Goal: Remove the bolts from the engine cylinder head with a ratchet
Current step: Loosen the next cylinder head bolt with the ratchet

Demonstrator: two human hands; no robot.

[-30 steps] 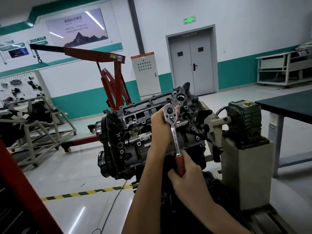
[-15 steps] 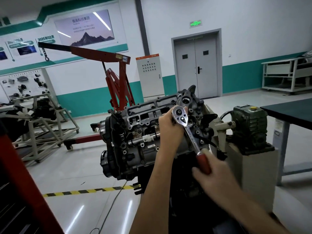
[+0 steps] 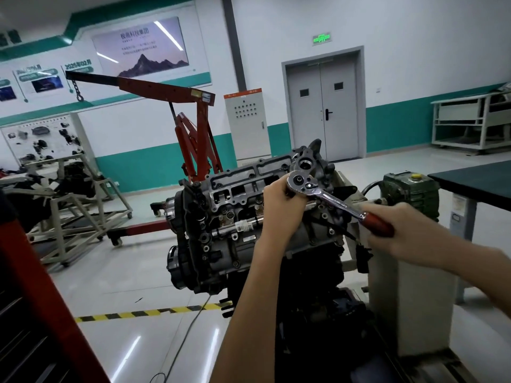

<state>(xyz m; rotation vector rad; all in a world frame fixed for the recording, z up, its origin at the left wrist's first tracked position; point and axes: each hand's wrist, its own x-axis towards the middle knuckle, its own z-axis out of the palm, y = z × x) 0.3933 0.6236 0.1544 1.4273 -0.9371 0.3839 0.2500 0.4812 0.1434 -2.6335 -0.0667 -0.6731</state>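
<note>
While the left hand point(image 3: 279, 205) cups the ratchet point(image 3: 329, 199) head against the cylinder head point(image 3: 237, 186), the right hand point(image 3: 398, 233) grips its handle.

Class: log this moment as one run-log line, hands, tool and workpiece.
left hand: holds head of chrome ratchet with red handle | right hand: grips handle | grey metal engine cylinder head: under ratchet | bolt: hidden

At the upper left of the frame we read "2025年02月" on a wall panel point(image 3: 78, 64). The mountain poster point(image 3: 141, 45) to its right carries a Chinese heading that we cannot make out. The green lit sign point(image 3: 321, 39) above the double door point(image 3: 322, 106) is too blurred for us to read.
</note>
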